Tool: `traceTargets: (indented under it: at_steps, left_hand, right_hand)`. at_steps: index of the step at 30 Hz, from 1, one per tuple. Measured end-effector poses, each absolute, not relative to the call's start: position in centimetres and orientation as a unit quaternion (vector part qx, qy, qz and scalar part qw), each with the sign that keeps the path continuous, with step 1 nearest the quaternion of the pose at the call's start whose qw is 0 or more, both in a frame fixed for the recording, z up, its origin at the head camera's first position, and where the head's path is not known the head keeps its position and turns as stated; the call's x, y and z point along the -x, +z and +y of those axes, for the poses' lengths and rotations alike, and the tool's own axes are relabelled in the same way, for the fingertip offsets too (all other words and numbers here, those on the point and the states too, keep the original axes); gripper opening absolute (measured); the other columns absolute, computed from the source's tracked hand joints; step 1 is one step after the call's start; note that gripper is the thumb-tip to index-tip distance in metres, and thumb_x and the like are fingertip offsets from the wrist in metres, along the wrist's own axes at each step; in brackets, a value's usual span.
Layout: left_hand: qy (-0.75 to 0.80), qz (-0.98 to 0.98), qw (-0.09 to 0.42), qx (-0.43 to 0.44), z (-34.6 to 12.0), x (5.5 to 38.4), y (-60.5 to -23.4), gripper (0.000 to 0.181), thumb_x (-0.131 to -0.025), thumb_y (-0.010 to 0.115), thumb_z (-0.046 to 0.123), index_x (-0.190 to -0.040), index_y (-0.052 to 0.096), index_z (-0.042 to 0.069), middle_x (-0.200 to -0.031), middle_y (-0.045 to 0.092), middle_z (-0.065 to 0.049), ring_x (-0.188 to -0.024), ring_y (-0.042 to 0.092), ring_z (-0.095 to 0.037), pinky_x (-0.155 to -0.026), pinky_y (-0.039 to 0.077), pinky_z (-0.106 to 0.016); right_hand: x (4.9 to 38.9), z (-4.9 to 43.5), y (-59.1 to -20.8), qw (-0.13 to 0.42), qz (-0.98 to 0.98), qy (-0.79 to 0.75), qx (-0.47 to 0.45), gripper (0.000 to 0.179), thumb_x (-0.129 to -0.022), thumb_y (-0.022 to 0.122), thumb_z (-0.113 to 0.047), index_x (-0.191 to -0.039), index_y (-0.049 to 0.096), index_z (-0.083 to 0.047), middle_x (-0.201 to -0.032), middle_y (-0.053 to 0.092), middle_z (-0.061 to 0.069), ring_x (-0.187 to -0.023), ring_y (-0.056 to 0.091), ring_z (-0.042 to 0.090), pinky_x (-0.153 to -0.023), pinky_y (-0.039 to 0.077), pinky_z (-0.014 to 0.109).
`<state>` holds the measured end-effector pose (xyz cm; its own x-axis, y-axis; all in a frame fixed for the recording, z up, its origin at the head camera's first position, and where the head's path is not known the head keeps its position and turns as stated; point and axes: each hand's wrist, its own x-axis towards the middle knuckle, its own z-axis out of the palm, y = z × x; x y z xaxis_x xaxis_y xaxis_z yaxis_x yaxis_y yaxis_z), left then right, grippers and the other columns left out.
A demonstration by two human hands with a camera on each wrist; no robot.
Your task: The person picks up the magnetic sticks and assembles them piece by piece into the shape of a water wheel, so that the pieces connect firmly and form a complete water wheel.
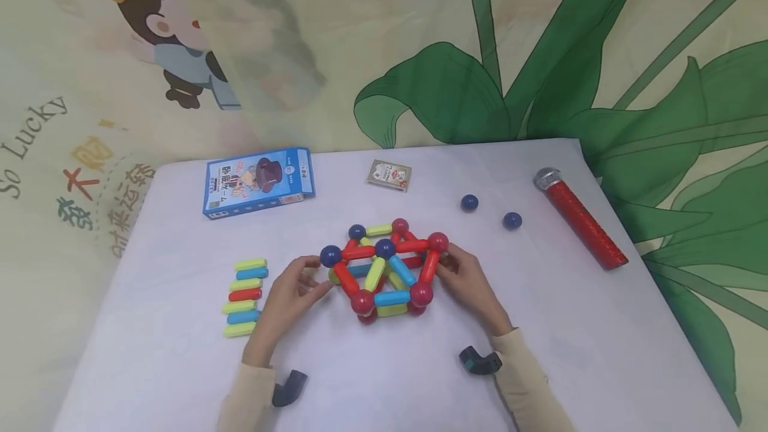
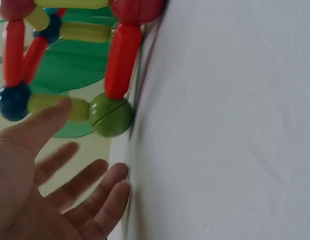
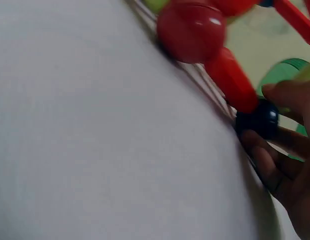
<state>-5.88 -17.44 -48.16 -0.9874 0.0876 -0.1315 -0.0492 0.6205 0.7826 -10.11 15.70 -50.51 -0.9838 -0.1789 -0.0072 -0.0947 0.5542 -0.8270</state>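
A two-layer frame of magnetic sticks and balls (image 1: 393, 298) stands on the white table between both hands. Its sticks are red, blue and yellow-green; the balls are red, dark blue and green. At its left side is my left hand (image 1: 294, 295), fingers loosely spread. In the left wrist view the thumb passes in front of a yellow-green stick (image 2: 80, 111) beside the green ball (image 2: 111, 115); whether it touches cannot be told. My right hand (image 1: 471, 282) grips the frame's right side, its fingers and thumb around a low dark blue ball (image 3: 259, 119) joined to a red stick (image 3: 231, 80).
Several loose sticks (image 1: 243, 295) lie in a column at left. Behind are a blue box (image 1: 258, 182) and a small flat card pack (image 1: 389, 175). Two loose blue balls (image 1: 470, 203) and a red glittery tube with a silver end (image 1: 579, 219) lie at right.
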Motion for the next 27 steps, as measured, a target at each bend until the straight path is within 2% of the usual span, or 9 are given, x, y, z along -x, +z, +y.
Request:
traceTargets:
  at_steps: [3, 6, 13, 20, 24, 27]
  left_hand:
    - [0.437, 0.897, 0.055, -0.036, -16.8, 6.2, -48.8, 0.050, -0.086, 0.072, 0.023, -0.131, 0.053, 0.011, -0.110, 0.063, -0.006, -0.090, 0.060, -0.018, -0.079, 0.054, -0.032]
    - [0.435, 0.899, 0.029, -0.045, -16.4, 6.4, -49.4, 0.040, -0.088, 0.070, 0.020, -0.125, 0.058, 0.012, -0.098, 0.065, -0.001, -0.087, 0.058, -0.016, -0.078, 0.053, -0.031]
    - [0.448, 0.893, -0.007, -0.045, -16.1, 6.6, -50.1, 0.032, -0.089, 0.069, 0.018, -0.120, 0.062, 0.014, -0.099, 0.067, 0.001, -0.087, 0.058, -0.015, -0.078, 0.052, -0.033]
    - [0.455, 0.889, -0.028, -0.037, -15.7, 6.7, -50.4, 0.030, -0.089, 0.069, 0.015, -0.118, 0.064, 0.014, -0.095, 0.067, 0.000, -0.083, 0.058, -0.015, -0.076, 0.052, -0.033]
    - [0.455, 0.890, -0.023, -0.025, -15.6, 6.6, -50.3, 0.029, -0.089, 0.069, 0.016, -0.118, 0.064, 0.014, -0.093, 0.066, 0.000, -0.083, 0.058, -0.016, -0.075, 0.052, -0.031]
    - [0.452, 0.892, -0.016, -0.020, -15.5, 6.6, -50.3, 0.031, -0.089, 0.069, 0.017, -0.120, 0.063, 0.013, -0.095, 0.066, -0.001, -0.084, 0.058, -0.016, -0.077, 0.051, -0.031]
  right_hand:
    - [10.4, 15.0, -50.9, 0.030, 0.882, -0.459, 0.104, 0.034, -0.089, 0.068, -0.014, -0.122, 0.062, -0.011, -0.104, 0.068, 0.002, -0.092, 0.064, 0.017, -0.081, 0.054, 0.033]
    - [10.6, 14.6, -50.7, 0.025, 0.882, -0.456, 0.113, 0.033, -0.088, 0.069, -0.012, -0.120, 0.063, -0.010, -0.105, 0.069, 0.002, -0.094, 0.064, 0.017, -0.084, 0.055, 0.036]
    - [10.7, 14.5, -50.4, 0.019, 0.890, -0.441, 0.119, 0.028, -0.087, 0.069, -0.008, -0.114, 0.066, -0.011, -0.100, 0.070, 0.000, -0.089, 0.064, 0.014, -0.083, 0.055, 0.034]
    - [10.9, 14.4, -50.2, 0.016, 0.894, -0.432, 0.116, 0.024, -0.087, 0.068, -0.009, -0.111, 0.067, -0.012, -0.087, 0.066, -0.002, -0.074, 0.056, 0.014, -0.064, 0.050, 0.026]
    - [10.8, 14.4, -50.3, 0.016, 0.893, -0.435, 0.113, 0.028, -0.087, 0.068, -0.009, -0.115, 0.066, -0.011, -0.091, 0.067, -0.001, -0.075, 0.055, 0.014, -0.063, 0.049, 0.024]
    - [10.8, 14.4, -50.5, 0.013, 0.894, -0.434, 0.110, 0.029, -0.086, 0.069, -0.008, -0.115, 0.066, -0.010, -0.086, 0.065, -0.001, -0.073, 0.054, 0.014, -0.062, 0.047, 0.023]
